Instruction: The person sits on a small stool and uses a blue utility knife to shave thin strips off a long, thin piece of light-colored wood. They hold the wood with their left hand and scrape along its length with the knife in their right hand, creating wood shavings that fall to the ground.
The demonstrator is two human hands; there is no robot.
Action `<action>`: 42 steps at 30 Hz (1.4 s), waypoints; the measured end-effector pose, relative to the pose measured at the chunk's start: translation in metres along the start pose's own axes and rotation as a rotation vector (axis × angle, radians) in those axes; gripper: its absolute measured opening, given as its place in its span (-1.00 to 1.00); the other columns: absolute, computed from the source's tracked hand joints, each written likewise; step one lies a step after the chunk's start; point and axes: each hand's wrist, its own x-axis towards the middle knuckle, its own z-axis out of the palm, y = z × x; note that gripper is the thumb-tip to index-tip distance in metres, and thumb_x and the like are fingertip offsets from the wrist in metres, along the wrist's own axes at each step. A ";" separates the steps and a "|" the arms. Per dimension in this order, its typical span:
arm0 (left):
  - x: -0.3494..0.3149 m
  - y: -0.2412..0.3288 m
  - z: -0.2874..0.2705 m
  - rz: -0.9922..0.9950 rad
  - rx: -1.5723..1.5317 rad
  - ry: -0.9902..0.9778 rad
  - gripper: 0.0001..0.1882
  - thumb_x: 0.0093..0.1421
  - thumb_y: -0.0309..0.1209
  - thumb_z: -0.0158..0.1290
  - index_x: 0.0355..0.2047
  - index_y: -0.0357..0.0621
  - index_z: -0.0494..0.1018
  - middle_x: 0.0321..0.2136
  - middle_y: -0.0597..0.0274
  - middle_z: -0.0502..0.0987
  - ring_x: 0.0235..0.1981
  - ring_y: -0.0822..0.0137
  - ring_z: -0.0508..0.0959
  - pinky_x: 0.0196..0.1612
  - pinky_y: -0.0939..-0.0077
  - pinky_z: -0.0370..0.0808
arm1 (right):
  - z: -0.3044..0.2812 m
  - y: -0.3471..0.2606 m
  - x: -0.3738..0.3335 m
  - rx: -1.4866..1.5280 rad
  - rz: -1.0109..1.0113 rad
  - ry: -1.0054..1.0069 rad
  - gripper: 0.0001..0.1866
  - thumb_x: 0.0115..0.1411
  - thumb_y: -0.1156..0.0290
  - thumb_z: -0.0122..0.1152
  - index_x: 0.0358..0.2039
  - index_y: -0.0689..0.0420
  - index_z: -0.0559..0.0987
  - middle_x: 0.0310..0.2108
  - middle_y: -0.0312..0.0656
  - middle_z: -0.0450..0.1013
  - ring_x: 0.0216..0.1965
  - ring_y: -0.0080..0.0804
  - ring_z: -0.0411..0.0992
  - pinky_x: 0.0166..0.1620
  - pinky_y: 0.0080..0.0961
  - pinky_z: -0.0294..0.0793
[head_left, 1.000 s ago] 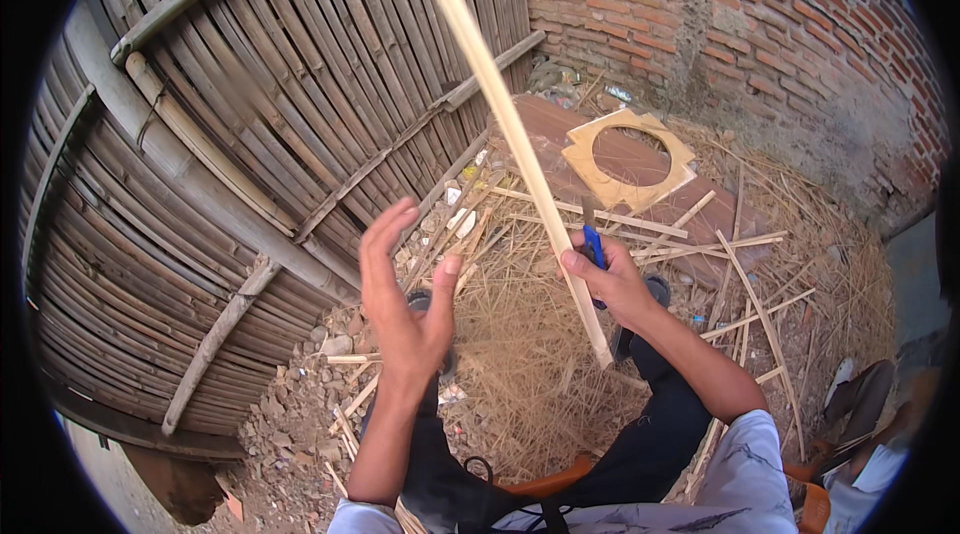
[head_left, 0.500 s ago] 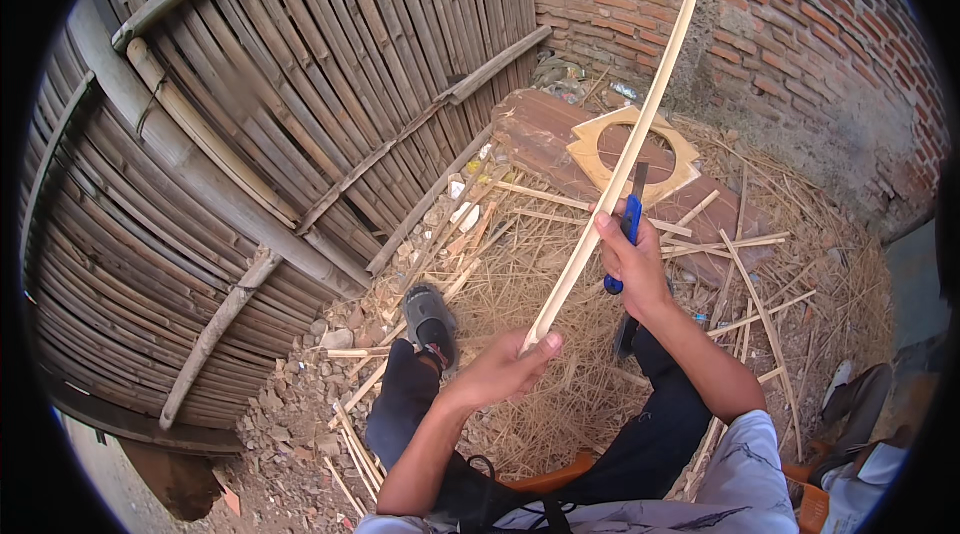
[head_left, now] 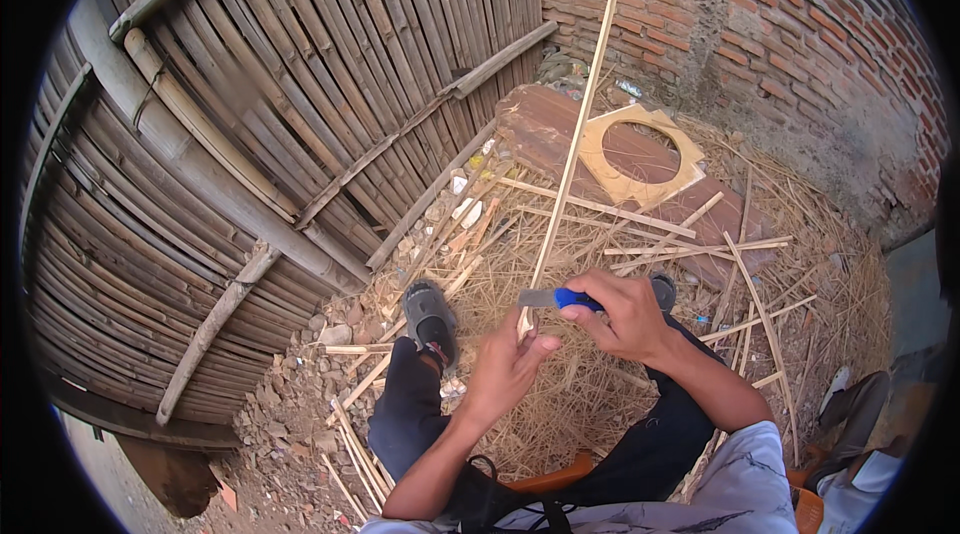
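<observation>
My left hand [head_left: 505,369] is closed round the lower end of a long pale bamboo strip [head_left: 571,159], which rises away from me past the top of the picture. In my right hand [head_left: 625,314] is a knife with a blue handle [head_left: 577,300]. Its flat grey blade [head_left: 537,298] lies across the strip just above my left fingers. Whether the edge bites into the bamboo is too small to tell. The part of the handle inside my right palm is hidden.
Straw-like shavings [head_left: 560,394] and loose strips [head_left: 765,319] cover the ground. A board with a round hole [head_left: 598,149] rests on a brown plank [head_left: 540,124]. A bamboo wall [head_left: 330,84] stands left, a brick wall [head_left: 800,44] behind. Another person's leg [head_left: 855,414] shows at right.
My right hand has come off the strip's middle and moved nearer, turning the knife so its blade crosses the strip. The strip now stands steeper, its far end shifted left.
</observation>
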 end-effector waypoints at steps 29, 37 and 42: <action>0.006 0.000 0.012 0.021 0.386 0.193 -0.63 0.56 -0.22 0.02 -0.12 -0.41 0.45 -0.65 -0.26 0.49 -0.57 -0.33 0.58 -0.52 -0.12 0.40 | 0.020 -0.007 0.000 -0.120 0.022 0.110 -0.73 0.28 0.20 0.46 -0.13 0.10 0.72 -0.31 -0.14 0.68 -0.49 -0.17 0.63 -0.48 -0.31 0.56; -0.030 -0.002 0.004 -0.066 0.373 0.107 -0.65 0.60 -0.27 -0.06 -0.26 -0.34 0.38 -0.64 -0.32 0.41 -0.55 -0.42 0.49 -0.49 -0.09 0.36 | -0.062 0.077 0.019 -0.260 0.471 0.538 -0.64 0.46 0.13 0.28 -0.12 0.21 0.74 -0.52 -0.10 0.60 -0.50 -0.26 0.56 -0.37 -0.32 0.48; -0.042 -0.029 0.002 -0.048 0.275 0.093 -0.67 0.58 -0.23 -0.01 -0.21 -0.29 0.41 -0.61 -0.30 0.47 -0.53 -0.41 0.52 -0.44 -0.18 0.38 | -0.054 0.062 0.011 -0.138 0.469 0.450 -0.66 0.45 0.16 0.29 -0.06 0.19 0.74 -0.44 -0.04 0.65 -0.46 -0.28 0.58 -0.32 -0.34 0.50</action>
